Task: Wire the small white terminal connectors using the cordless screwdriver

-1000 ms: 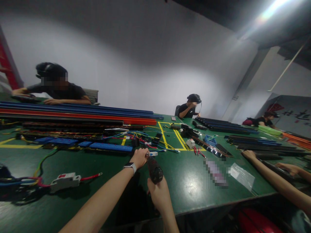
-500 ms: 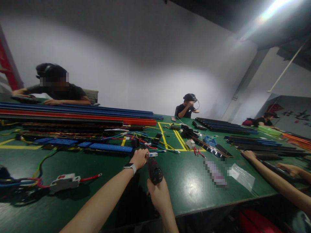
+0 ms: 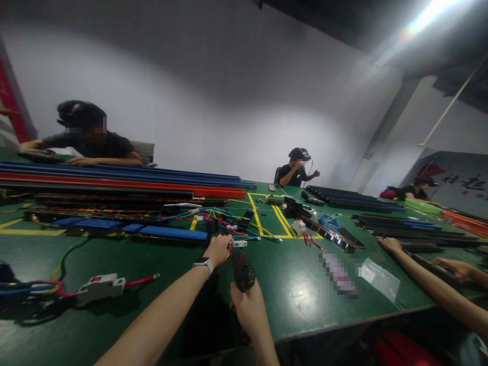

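Note:
My right hand [image 3: 247, 305] is closed around the grip of a dark power screwdriver [image 3: 243, 269], whose front end points away from me. Just beyond it, my left hand [image 3: 219, 249], with a watch on the wrist, is closed on a small white block with a blue part [image 3: 239, 244]. The tool's tip meets the block close to my left fingertips; the exact contact is hidden. Right behind my left hand lies a blue socket strip [image 3: 173, 233], with a bundle of coloured wires [image 3: 224, 216] beyond it.
At left on the green table [image 3: 171, 315] sits a white circuit breaker [image 3: 102, 287] with wires. Long blue and red profiles [image 3: 219, 192] lie behind. A plastic bag [image 3: 379, 278] and a co-worker's arm [image 3: 423, 277] are at right. Other people sit across the table.
My hands, the screwdriver and the white block stay almost in place. Across the table, a seated person has raised one hand.

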`<state>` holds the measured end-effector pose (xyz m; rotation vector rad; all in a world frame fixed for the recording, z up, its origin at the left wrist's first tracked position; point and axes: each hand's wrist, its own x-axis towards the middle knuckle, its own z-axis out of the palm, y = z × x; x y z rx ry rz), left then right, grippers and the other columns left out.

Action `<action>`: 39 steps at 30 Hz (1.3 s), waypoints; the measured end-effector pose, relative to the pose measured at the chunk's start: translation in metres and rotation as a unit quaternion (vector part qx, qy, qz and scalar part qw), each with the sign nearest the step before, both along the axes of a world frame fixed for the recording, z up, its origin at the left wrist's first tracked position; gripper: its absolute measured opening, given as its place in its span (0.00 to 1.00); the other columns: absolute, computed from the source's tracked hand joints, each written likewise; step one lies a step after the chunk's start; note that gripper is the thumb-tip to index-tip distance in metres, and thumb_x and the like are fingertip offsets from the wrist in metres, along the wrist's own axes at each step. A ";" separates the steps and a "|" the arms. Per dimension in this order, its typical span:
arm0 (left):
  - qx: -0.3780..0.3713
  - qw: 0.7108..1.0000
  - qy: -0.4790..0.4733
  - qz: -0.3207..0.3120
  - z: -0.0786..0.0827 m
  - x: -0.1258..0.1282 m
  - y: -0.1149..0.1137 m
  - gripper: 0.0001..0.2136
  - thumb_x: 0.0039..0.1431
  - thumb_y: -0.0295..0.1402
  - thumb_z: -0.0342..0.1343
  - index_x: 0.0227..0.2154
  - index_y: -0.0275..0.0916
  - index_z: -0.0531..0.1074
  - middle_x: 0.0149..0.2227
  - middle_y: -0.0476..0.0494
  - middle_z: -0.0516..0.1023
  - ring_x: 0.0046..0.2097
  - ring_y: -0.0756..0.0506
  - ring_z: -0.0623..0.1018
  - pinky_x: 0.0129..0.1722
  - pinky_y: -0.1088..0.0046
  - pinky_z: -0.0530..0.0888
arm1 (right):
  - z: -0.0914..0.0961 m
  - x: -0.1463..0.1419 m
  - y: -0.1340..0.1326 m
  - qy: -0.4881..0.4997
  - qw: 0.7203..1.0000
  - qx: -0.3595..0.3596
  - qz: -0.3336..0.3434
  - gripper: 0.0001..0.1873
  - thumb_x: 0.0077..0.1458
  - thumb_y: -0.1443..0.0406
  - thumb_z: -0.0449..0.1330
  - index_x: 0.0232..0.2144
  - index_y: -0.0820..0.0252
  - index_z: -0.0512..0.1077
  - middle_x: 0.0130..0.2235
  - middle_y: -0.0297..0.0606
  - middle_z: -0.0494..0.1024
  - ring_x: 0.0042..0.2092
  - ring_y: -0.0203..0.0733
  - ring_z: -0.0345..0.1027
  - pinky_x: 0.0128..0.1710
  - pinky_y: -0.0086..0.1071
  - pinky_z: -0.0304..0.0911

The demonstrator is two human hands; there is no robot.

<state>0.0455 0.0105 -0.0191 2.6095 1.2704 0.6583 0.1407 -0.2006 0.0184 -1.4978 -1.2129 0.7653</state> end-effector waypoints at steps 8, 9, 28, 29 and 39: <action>-0.007 1.000 0.012 0.006 0.003 0.000 -0.002 0.09 0.66 0.35 0.45 0.41 0.43 0.70 0.41 0.41 0.76 0.46 0.41 0.71 0.47 0.65 0.60 | 0.000 0.000 0.000 0.006 1.000 -0.003 -0.003 0.13 0.57 0.61 0.56 0.42 0.63 0.70 0.27 0.36 0.76 0.25 0.40 0.69 0.25 0.29 0.63; -0.006 1.000 0.013 0.006 0.004 0.000 -0.002 0.09 0.66 0.35 0.45 0.41 0.43 0.70 0.41 0.41 0.76 0.46 0.41 0.71 0.47 0.65 0.61 | 0.000 0.000 0.000 0.007 1.000 -0.003 -0.002 0.13 0.57 0.61 0.56 0.42 0.63 0.70 0.27 0.36 0.75 0.25 0.40 0.69 0.25 0.29 0.63; -0.011 1.000 0.005 0.005 0.005 0.000 -0.003 0.08 0.64 0.34 0.47 0.41 0.43 0.70 0.41 0.41 0.76 0.46 0.41 0.72 0.47 0.65 0.61 | -0.001 0.001 -0.002 -0.003 1.000 0.007 0.003 0.14 0.58 0.60 0.56 0.42 0.63 0.70 0.26 0.35 0.75 0.26 0.40 0.70 0.27 0.29 0.63; -0.011 1.000 0.005 0.006 0.005 0.000 -0.003 0.08 0.64 0.34 0.47 0.41 0.43 0.70 0.41 0.41 0.76 0.46 0.41 0.72 0.47 0.65 0.61 | -0.001 0.001 -0.002 -0.005 1.000 0.007 0.003 0.14 0.58 0.60 0.56 0.42 0.63 0.70 0.26 0.35 0.74 0.26 0.40 0.69 0.27 0.29 0.63; -0.015 1.000 0.012 0.010 0.008 0.000 -0.005 0.09 0.64 0.33 0.47 0.42 0.43 0.71 0.42 0.40 0.76 0.47 0.41 0.72 0.48 0.65 0.61 | 0.002 0.000 -0.001 0.019 1.000 0.012 -0.004 0.13 0.57 0.61 0.56 0.40 0.63 0.71 0.24 0.34 0.74 0.26 0.40 0.69 0.26 0.29 0.62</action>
